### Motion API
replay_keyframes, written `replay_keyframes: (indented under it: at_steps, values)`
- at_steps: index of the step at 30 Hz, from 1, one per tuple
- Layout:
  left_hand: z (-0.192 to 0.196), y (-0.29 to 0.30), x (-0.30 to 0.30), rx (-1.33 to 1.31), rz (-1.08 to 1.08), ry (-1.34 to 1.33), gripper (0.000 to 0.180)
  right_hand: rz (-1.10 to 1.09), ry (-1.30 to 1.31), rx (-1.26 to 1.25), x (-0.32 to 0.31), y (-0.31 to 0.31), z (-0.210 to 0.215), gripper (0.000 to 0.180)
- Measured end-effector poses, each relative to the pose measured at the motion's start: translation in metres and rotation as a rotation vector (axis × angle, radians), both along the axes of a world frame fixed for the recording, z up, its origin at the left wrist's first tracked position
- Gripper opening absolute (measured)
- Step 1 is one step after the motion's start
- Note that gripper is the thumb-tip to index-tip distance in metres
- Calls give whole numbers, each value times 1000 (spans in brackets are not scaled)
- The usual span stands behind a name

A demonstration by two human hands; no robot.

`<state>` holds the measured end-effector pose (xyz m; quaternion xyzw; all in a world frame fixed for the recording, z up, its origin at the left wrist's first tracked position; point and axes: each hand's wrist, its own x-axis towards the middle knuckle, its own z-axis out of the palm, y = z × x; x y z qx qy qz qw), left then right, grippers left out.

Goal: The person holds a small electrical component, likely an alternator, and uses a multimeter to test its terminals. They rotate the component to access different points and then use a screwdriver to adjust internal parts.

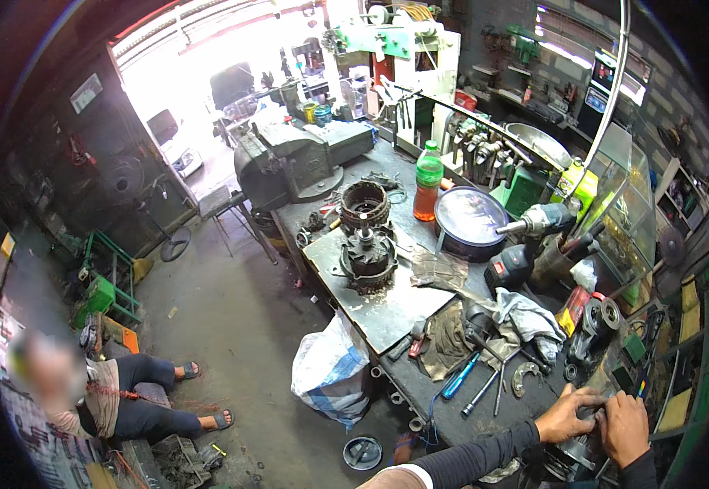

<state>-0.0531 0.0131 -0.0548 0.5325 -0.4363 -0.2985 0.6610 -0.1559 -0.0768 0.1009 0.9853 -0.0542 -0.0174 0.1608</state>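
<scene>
At the lower right, over the near end of the workbench (pixel 452 416), my left hand (pixel 568 414) and my right hand (pixel 625 428) are close together with fingers curled inward. Their fingertips meet over a grey metal part (pixel 576 453); the hands hide much of it, and what the fingers pinch is too small to tell. Just beyond them lie a round metal housing (pixel 594 322) and a C-shaped metal piece (pixel 525 378). To their left are a blue-handled screwdriver (pixel 458 376) and a long steel socket wrench (pixel 481 393).
A dark rotor-like part (pixel 368 259) stands on a metal plate (pixel 395 314), with a wound ring (pixel 364 204) behind. Farther back is a large vise (pixel 289 159). A cordless impact wrench (pixel 537 224) stands beside a round pan (pixel 470 216). Another person (pixel 126 391) sits at left.
</scene>
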Motion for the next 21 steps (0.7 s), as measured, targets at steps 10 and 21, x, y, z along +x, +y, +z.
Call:
replay_keyframes:
  at_steps: [10,21]
  values:
    - [0,3,4,15,8,-20,59,-13,29,11,8,6,-3,15]
    - [4,-1,6,1,-20,-37,61,-165,85,51,0,-15,-28,16]
